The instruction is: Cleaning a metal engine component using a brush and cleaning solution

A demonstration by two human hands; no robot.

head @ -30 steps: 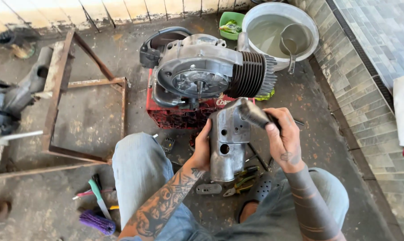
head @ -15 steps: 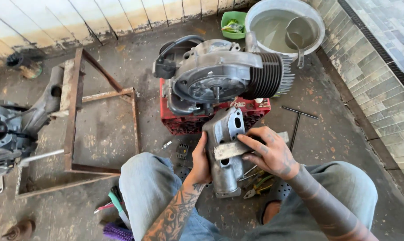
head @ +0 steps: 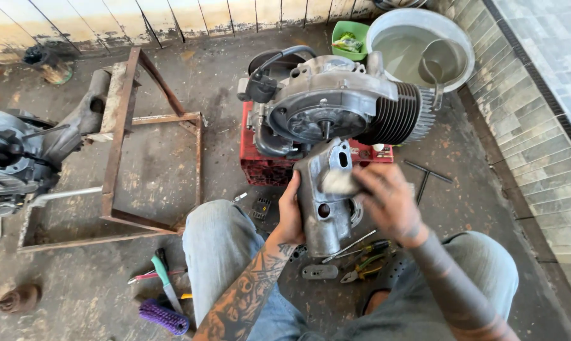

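Head view looks down on a seated person working over a concrete floor. Directly ahead, an engine (head: 336, 107) with a finned cylinder rests on a red crate (head: 260, 165); it stands close behind the work and its lower edge nearly meets the top of the held part. Beyond it sit a water basin (head: 386, 28) containing a ladle and a green tub (head: 352, 38). A rusty steel frame (head: 118, 158) lies to the left, with a second engine (head: 14, 158) past it. Pliers (head: 361, 270), a screwdriver (head: 348, 246), a T-handle wrench (head: 424, 180) and a purple brush (head: 164, 317) lie on the floor around the knees.

The metal casing (head: 323, 215) is held between the knees, in front of the crate. The left hand (head: 290, 215) clasps its left edge, fingers wrapped around it. The right hand (head: 389, 202) presses a pale, blurred object (head: 339, 183) against the casing's upper face, fingers closed on it.

Compared with half a second earlier, the right hand has shifted slightly to the right across the casing; the left-hand hold is unchanged.

The casing's long axis runs away from the person, its narrow end pointing up toward the engine.
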